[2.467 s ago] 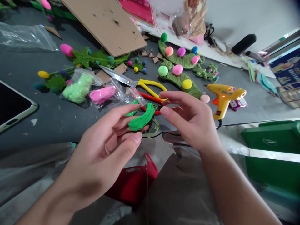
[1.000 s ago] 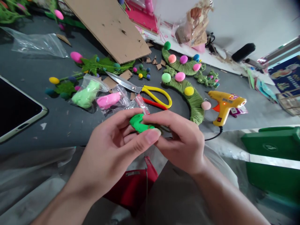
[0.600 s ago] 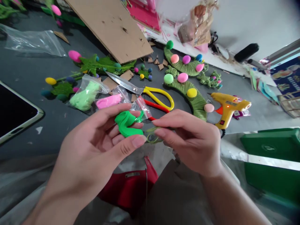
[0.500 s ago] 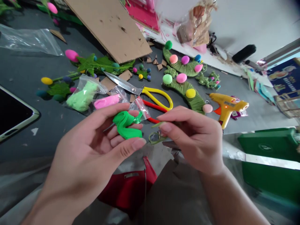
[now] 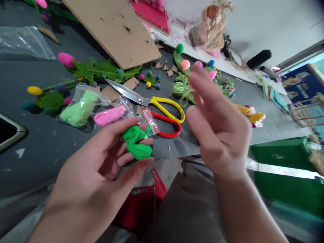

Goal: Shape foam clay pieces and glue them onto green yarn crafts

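1. Right hand [image 5: 219, 130], fingers parted, is now shifted forward, near loose green yarn [image 5: 187, 91].
2. Folded green piece [image 5: 138, 145] is cradled in the curled left hand [image 5: 95, 165].
3. Softness and lightness are presumed; broad support from beneath is advised.

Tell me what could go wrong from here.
The green lump rests in the loosely curled left hand, so it might slip out. The scissors lie with bare blades just beyond that hand; reaching over carelessly could nick a finger. The glue gun, partly hidden behind the right hand, might get bumped; I can't tell whether it's hot.
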`<move>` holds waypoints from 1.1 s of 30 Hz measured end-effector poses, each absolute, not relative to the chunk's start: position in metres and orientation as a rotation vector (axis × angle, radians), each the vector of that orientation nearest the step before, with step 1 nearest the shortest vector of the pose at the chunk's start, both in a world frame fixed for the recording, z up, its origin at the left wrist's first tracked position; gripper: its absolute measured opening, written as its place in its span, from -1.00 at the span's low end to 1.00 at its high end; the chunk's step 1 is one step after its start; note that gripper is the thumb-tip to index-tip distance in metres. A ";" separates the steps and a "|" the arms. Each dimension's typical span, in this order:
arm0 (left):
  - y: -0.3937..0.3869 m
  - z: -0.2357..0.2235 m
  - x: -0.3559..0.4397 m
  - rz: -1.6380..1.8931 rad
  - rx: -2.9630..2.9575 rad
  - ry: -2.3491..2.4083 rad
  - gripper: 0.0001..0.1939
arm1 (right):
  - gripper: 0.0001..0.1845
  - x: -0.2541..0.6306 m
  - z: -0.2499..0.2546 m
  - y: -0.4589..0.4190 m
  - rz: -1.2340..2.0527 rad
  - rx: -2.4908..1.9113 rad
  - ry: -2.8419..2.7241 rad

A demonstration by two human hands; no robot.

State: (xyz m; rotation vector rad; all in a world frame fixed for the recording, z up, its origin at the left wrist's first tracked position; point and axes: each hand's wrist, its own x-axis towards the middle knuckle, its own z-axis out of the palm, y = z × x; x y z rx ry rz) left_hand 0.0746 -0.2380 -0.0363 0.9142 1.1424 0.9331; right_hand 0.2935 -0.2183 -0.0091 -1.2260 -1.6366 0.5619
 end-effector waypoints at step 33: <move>-0.241 -0.021 0.091 0.792 0.745 1.121 -0.50 | -0.68 0.280 -0.027 -0.248 0.515 -1.049 -1.931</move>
